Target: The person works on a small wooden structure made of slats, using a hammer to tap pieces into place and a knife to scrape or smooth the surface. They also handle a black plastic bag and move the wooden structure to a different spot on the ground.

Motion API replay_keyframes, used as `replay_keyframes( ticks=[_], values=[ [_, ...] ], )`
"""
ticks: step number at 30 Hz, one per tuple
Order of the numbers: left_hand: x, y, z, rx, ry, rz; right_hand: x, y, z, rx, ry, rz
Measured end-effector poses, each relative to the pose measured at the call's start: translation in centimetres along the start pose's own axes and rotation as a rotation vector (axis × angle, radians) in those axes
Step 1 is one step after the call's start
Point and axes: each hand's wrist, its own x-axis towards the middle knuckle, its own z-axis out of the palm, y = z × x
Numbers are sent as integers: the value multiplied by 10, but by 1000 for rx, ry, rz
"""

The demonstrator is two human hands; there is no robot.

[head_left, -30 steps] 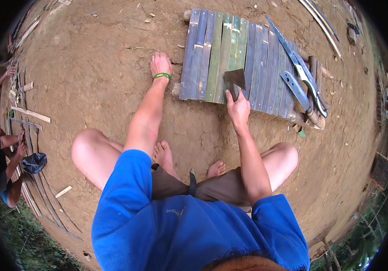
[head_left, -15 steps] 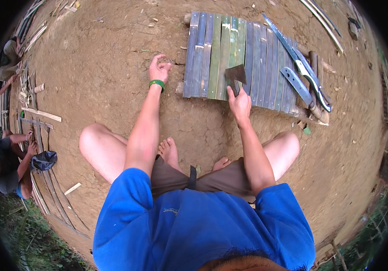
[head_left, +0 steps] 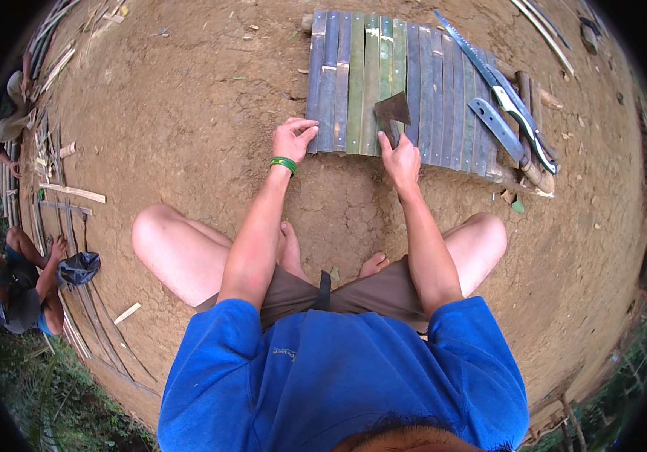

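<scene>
I squat on bare earth over a mat of flat bamboo slats [head_left: 353, 83], blue-grey and green, lying side by side. My right hand [head_left: 400, 157] grips the handle of a small hatchet [head_left: 392, 111], whose dark blade rests on the middle slats. My left hand [head_left: 293, 138], with a green band at the wrist, hovers at the near left corner of the mat, fingers loosely curled and holding nothing.
A long saw [head_left: 489, 75] and a big knife [head_left: 506, 135] lie on the mat's right side. Bamboo strips and offcuts [head_left: 71, 192] line the ground at left, where another person [head_left: 22, 286] crouches beside a dark bag [head_left: 78, 267].
My left hand has lifted off the ground and moved right toward the mat's near left corner. My right hand stays on the hatchet.
</scene>
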Motion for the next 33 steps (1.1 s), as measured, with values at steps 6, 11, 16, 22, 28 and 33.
replay_keyframes(
  ticks=[6, 11, 16, 22, 28, 33],
  values=[
    [-11, 8, 14, -12, 14, -149, -1, -2, -4, -7, -1, 3],
    [-12, 4, 13, 133, 8, -19, -2, -5, -5, -15, -9, 11],
    [-13, -2, 14, 200, 1, 59, -1, -6, -6, -39, -37, 27],
    [-16, -8, 16, 224, 34, 218, -2, -7, -6, -27, -50, 31],
    [-23, -12, 23, 258, 87, 401, -8, -5, -5, -49, -53, -63],
    [-25, -18, 24, 229, 127, 432, -39, -35, -8, 65, -230, -142]
  ],
)
